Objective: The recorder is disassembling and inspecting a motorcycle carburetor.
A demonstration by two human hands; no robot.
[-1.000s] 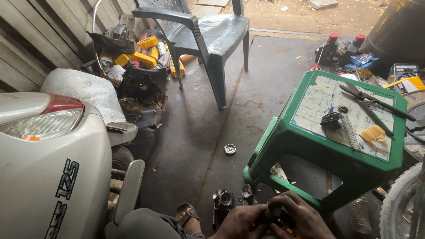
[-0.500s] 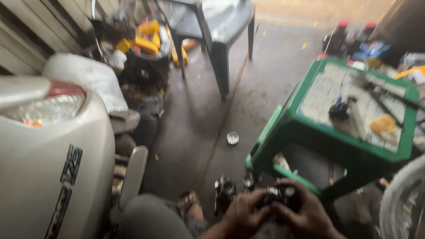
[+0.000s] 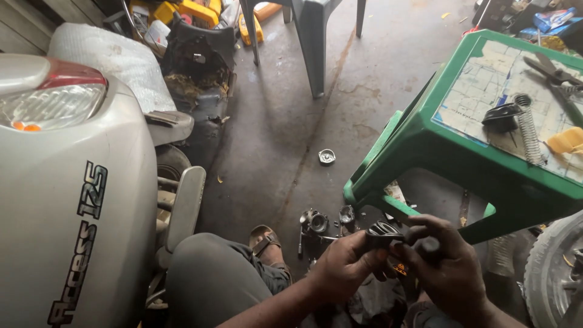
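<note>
The floor (image 3: 303,121) was stained grey concrete, lit by daylight. A green plastic surface (image 3: 461,164) stood at right, a grey plastic chair (image 3: 316,36) farther back, and a white scooter's rear (image 3: 67,200) filled the left beside a cluttered corrugated wall (image 3: 24,30)

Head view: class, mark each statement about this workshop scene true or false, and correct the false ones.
1. Both hands hold a small dark part. True; left hand, right hand.
2. The stool is red. False: it is green.
3. A coiled spring lies on the stool. True.
4. The round metal cap sits on the stool. False: it lies on the concrete floor.
5. The scooter stands to the person's right. False: it is on their left.
</note>
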